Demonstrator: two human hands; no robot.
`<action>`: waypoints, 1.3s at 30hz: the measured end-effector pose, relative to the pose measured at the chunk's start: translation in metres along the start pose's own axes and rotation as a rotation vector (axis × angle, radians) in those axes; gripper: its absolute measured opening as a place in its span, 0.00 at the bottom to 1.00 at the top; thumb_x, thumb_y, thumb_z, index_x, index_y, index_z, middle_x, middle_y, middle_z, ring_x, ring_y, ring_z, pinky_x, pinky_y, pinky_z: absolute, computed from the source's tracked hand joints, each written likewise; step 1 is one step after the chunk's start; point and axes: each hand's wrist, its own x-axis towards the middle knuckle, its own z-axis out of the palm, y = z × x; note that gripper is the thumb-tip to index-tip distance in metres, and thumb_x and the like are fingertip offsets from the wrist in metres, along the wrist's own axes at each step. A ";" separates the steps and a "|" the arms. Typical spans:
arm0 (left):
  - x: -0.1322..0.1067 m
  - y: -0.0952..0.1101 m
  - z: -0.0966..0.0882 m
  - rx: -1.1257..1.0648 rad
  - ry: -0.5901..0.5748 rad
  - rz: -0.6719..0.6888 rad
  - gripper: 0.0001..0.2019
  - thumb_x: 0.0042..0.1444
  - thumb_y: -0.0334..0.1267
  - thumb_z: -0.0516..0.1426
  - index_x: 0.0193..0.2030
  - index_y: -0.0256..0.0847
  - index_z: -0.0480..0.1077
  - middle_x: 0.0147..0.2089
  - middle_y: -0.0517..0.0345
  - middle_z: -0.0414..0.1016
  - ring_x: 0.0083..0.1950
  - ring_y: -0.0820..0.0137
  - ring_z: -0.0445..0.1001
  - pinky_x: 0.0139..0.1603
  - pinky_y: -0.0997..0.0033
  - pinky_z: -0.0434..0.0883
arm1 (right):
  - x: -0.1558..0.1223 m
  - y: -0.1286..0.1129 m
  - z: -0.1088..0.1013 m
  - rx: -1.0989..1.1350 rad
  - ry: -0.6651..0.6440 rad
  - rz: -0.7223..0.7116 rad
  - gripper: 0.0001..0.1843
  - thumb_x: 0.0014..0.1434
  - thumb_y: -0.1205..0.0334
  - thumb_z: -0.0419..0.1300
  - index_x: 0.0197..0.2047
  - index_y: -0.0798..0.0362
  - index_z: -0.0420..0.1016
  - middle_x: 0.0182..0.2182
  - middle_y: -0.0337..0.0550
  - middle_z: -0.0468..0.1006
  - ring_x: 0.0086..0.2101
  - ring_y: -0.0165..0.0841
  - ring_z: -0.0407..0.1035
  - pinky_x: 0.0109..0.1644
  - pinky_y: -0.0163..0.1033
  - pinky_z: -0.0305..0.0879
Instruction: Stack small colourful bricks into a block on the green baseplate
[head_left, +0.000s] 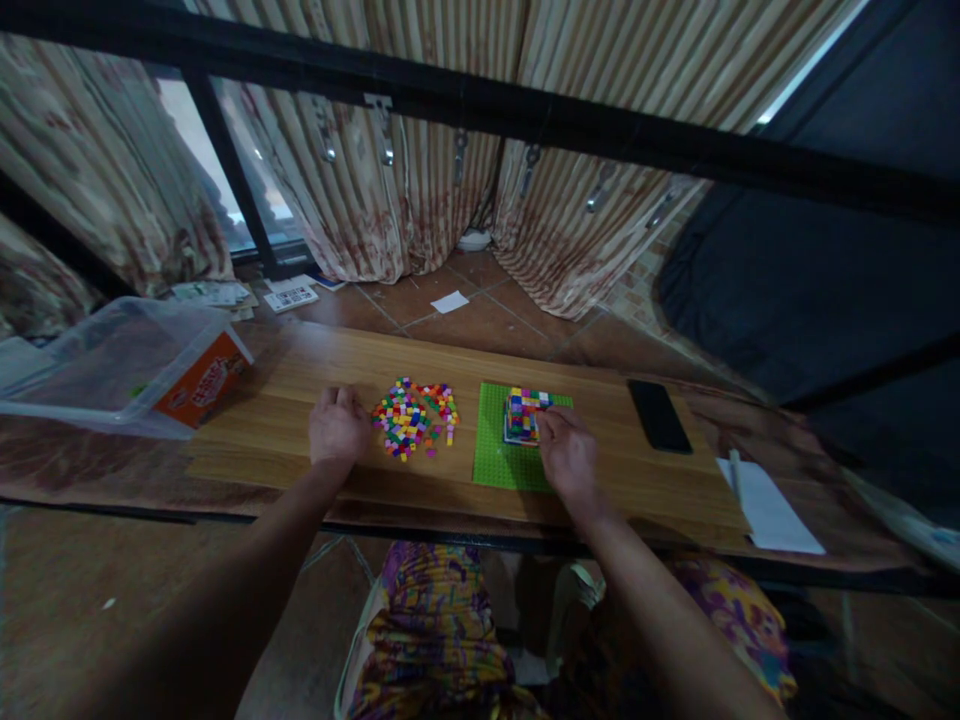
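My left hand (340,425) rests on the wooden board with its fingers curled in, just left of a loose heap of small coloured building bricks (405,418). Nothing shows in it. On a green studded baseplate (491,462) stands a small block-shaped build of multicoloured bricks (523,415). My right hand (568,450) is at the right side of this build, thumb and fingers pinched together against it. Whatever lies between those fingertips is too small and too covered to make out.
The wooden board (285,360) carries a black phone (660,416) on the right. White paper with a pen (776,510) lies beyond its right end. A clear plastic bin with an orange label (206,380) stands at the left. A dark metal bar (480,95) crosses in front of striped curtains.
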 end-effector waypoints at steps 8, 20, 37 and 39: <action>0.000 -0.001 0.000 -0.011 -0.006 -0.014 0.16 0.60 0.35 0.46 0.46 0.36 0.73 0.47 0.40 0.74 0.49 0.54 0.73 0.49 0.59 0.69 | -0.021 -0.001 -0.015 0.213 0.277 0.216 0.15 0.64 0.57 0.53 0.38 0.55 0.79 0.35 0.49 0.80 0.35 0.38 0.73 0.41 0.43 0.70; -0.001 0.002 -0.003 -0.008 -0.015 -0.018 0.17 0.60 0.33 0.47 0.48 0.36 0.74 0.48 0.41 0.73 0.48 0.54 0.74 0.48 0.59 0.69 | -0.064 -0.078 0.023 0.393 -0.027 0.073 0.12 0.65 0.64 0.53 0.42 0.51 0.79 0.39 0.48 0.81 0.41 0.37 0.75 0.48 0.42 0.70; -0.002 0.003 -0.003 0.002 -0.029 -0.028 0.13 0.59 0.32 0.49 0.45 0.37 0.74 0.46 0.42 0.73 0.49 0.56 0.73 0.47 0.61 0.68 | -0.016 -0.109 0.068 0.026 -0.306 0.154 0.12 0.66 0.67 0.53 0.44 0.52 0.77 0.41 0.47 0.80 0.42 0.38 0.72 0.46 0.39 0.64; -0.001 0.002 -0.003 -0.001 -0.026 -0.024 0.13 0.59 0.32 0.49 0.45 0.37 0.74 0.46 0.42 0.73 0.48 0.56 0.73 0.47 0.61 0.68 | -0.018 -0.105 0.066 0.032 -0.308 0.129 0.14 0.66 0.69 0.51 0.45 0.53 0.77 0.41 0.48 0.80 0.42 0.38 0.71 0.47 0.40 0.64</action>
